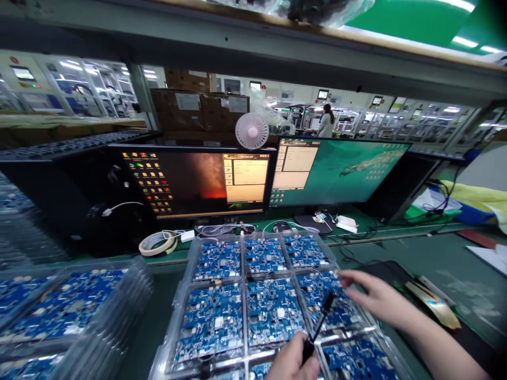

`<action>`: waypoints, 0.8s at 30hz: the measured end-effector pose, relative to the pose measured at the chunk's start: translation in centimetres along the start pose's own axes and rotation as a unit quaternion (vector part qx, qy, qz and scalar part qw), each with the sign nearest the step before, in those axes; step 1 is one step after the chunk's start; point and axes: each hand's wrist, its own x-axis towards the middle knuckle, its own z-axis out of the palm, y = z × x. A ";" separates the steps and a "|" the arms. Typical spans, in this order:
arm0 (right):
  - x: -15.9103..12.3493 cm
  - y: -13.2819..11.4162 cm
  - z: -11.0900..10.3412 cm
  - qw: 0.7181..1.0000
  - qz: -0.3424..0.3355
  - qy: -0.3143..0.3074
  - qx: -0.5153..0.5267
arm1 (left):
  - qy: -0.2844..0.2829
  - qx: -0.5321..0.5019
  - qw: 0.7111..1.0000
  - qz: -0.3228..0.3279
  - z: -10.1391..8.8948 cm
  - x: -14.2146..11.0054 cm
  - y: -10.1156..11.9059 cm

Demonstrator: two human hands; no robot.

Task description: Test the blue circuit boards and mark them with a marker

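My left hand [295,360] is closed around a slim black stick-shaped tool [327,303], which points up and to the right over the boards. Its exact kind is unclear. Higher on the right, my right hand [370,296] reaches over a blue circuit board [322,287] with fingers stretched out and apart. Its fingertips are by the board's upper right edge, near a thin wire [331,262]. Both hands are above a clear plastic tray [180,295] whose compartments hold several blue circuit boards, including one in the middle [273,309].
Stacked clear trays [119,316] with boards stand at left. Behind are two lit monitors [190,184] [336,169], a small fan [252,131] and dark computer cases. A tape roll [157,244], cables and a white box [346,224] lie along the bench. A person [327,122] stands far back.
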 end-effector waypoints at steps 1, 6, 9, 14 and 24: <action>-0.6 -2.8 1.0 0.995 -0.046 -0.081 0.036 | -0.002 -0.005 1.000 0.014 0.0 0.0 -0.1; -3.1 -9.7 5.0 0.963 -0.087 -0.210 0.143 | -0.039 -0.019 0.992 0.117 0.1 0.3 0.1; -3.1 -10.5 5.5 0.970 -0.101 -0.182 0.124 | -0.031 -0.026 0.987 0.157 0.3 0.2 0.9; -3.0 -10.6 4.2 0.980 -0.142 -0.115 0.078 | 0.040 0.111 0.980 0.159 0.2 -0.3 2.6; -4.3 -12.0 2.8 0.964 -0.189 -0.185 0.013 | 0.115 0.398 0.888 0.200 -0.8 -2.0 4.0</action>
